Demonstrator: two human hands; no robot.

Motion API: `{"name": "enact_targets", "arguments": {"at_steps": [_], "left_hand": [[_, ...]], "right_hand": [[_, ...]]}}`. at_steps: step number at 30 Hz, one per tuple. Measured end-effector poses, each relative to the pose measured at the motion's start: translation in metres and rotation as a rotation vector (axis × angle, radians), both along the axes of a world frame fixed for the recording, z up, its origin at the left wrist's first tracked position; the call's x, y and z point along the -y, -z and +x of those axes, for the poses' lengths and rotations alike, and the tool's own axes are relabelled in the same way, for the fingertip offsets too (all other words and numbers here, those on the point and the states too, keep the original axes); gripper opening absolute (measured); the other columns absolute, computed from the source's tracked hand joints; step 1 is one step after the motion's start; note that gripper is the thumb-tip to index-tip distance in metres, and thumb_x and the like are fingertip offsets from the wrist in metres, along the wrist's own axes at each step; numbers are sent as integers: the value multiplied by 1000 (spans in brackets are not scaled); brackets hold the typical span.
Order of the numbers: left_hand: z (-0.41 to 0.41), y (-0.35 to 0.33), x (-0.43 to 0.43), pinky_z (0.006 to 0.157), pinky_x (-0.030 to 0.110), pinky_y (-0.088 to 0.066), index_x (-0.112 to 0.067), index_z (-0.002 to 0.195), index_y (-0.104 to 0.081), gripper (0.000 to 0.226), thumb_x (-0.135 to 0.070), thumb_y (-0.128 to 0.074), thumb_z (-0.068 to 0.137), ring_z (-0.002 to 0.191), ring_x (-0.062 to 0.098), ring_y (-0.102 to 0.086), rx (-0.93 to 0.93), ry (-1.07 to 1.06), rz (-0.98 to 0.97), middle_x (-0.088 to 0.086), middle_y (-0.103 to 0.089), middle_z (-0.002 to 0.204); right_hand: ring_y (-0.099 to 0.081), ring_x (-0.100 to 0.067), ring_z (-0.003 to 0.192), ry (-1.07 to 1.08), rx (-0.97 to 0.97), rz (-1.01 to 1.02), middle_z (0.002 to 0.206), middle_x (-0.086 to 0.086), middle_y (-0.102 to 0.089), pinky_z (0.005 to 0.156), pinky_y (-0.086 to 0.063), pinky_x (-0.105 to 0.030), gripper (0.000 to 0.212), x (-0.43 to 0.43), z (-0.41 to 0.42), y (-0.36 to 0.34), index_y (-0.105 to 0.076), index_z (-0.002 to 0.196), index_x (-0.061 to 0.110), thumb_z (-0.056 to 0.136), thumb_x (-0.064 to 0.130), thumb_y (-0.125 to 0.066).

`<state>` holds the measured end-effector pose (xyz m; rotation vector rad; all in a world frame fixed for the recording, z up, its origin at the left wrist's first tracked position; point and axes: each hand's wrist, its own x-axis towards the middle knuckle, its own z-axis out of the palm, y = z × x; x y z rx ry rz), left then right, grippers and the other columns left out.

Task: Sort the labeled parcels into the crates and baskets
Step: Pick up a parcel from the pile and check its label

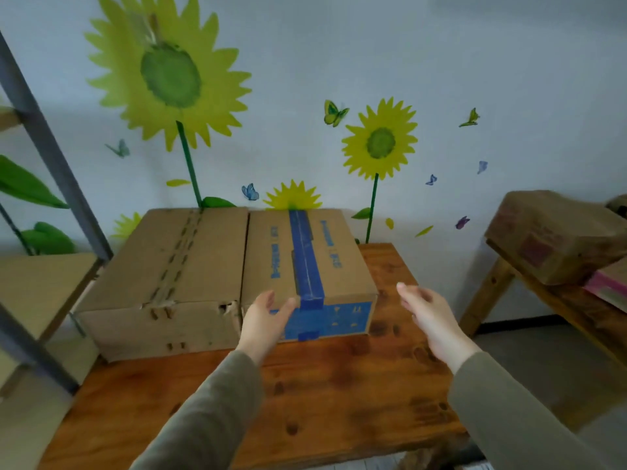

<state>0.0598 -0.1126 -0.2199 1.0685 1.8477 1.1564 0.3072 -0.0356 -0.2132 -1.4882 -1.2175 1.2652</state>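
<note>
We are judging this to be the pick-up step: the blue-taped box (339, 259) is sitting on the wooden tabletop (305, 401), pressed side by side against a plain box (176, 259). We are holding our left hand (264, 317) open at its front left corner, fingers spread and gripping nothing; whether it is touching the cardboard we cannot tell. Our right hand (431, 313) is hovering open just off the front right corner, apart from the box. Next, we are thinking, both palms need to clamp opposite sides before lifting. No crate or basket is showing here.
</note>
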Motion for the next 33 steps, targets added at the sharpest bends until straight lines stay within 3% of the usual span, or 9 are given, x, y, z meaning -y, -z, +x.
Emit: {"name": "enact_targets", "arguments": {"at_steps": [1,3,4,6,8,15,21,25,33], "left_hand": [[-3,4,-5,89,20,-48,-7,145,-32,64,-34,-57,92,118,15,-50,-14,-19,-6,8,-40,146],[-7,9,-13,59,7,-46,-6,144,-32,61,-30,-56,93,104,9,-50,3,-71,-19,9,-41,145],[-8,11,-18,60,7,-46,-6,144,-33,60,-29,-55,94,108,11,-50,12,-105,-20,9,-41,145],[-11,18,-29,88,18,-46,-4,142,-35,59,-29,-56,93,125,21,-47,3,-181,-25,11,-43,144],[-12,24,-39,101,31,-37,-2,141,-37,58,-29,-56,93,128,26,-44,25,-279,-35,14,-46,141],[-15,51,-56,101,39,-41,1,135,-44,50,-28,-54,95,120,31,-50,35,-500,-129,18,-53,131],[-17,69,-68,97,36,-42,2,131,-48,48,-27,-56,93,116,30,-53,86,-570,-168,14,-58,125],[-21,77,-73,92,36,-43,3,122,-50,43,-26,-59,91,110,31,-55,128,-629,-164,14,-59,115],[-24,87,-78,81,36,-44,6,113,-55,45,-31,-61,89,98,31,-58,183,-670,-150,20,-61,108]], "right_hand": [[-48,-21,125,-9,2,-3,136,-3,-51,97,-36,-34,61,-8,-3,3,-48,136,12,87,47,-60],[-48,-22,124,-18,14,-11,135,-4,-52,99,-36,-36,59,-26,-6,8,-49,135,11,88,45,-60],[-48,-22,125,-27,18,-18,135,-5,-52,101,-36,-37,59,-35,-7,11,-49,134,10,88,44,-60],[-48,-23,125,-48,30,-27,136,-6,-51,103,-36,-39,58,-55,-10,15,-48,135,10,89,43,-60],[-48,-23,125,-69,48,-29,137,-7,-51,102,-37,-37,58,-77,-13,20,-46,136,8,90,40,-60],[-40,-26,132,-129,131,-82,146,-10,-40,103,-33,-35,63,-117,-27,47,-37,143,5,92,35,-59],[-40,-28,131,-161,142,-173,145,-10,-40,96,-35,-32,67,-130,-39,70,-31,146,5,92,36,-58],[-50,-27,120,-178,164,-217,134,-10,-51,86,-39,-30,50,-132,-42,83,-43,137,5,96,33,-52],[-49,-27,121,-156,149,-219,134,-10,-50,92,-41,-32,46,-132,-43,86,-42,138,6,100,30,-45]]}}
